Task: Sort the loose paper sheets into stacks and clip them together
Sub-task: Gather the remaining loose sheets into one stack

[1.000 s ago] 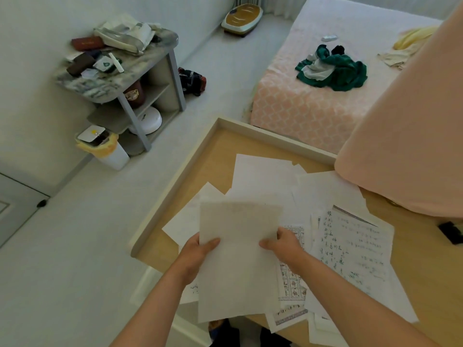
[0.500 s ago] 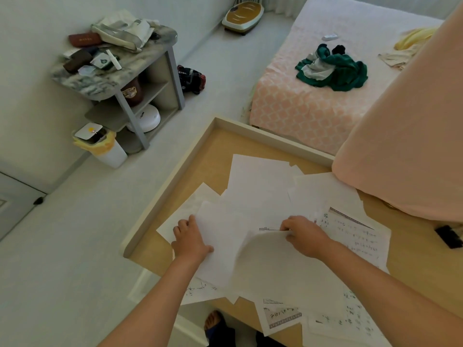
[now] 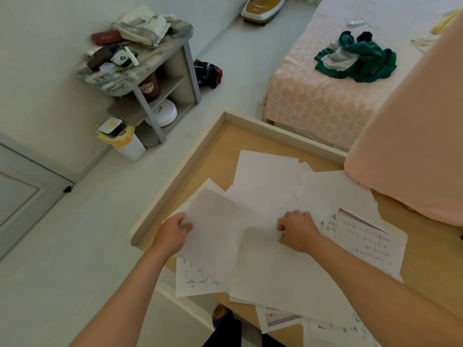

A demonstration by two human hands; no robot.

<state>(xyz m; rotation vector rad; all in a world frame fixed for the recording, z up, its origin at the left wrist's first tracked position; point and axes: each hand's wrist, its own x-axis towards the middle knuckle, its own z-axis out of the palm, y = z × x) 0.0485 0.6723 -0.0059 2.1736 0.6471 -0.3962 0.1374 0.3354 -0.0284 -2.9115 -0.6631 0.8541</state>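
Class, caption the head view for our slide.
Both hands, left hand and right hand, gather loose paper sheets on the wooden table.

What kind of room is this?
Likely a bedroom in a home: a bed with clothes on it, a cluttered side table, and a desk strewn with papers.

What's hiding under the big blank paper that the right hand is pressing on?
Under the big blank white sheet beneath the right hand, printed pages poke out: a purple-bordered one near the table edge and a handwritten one to the right. Their middles are covered.
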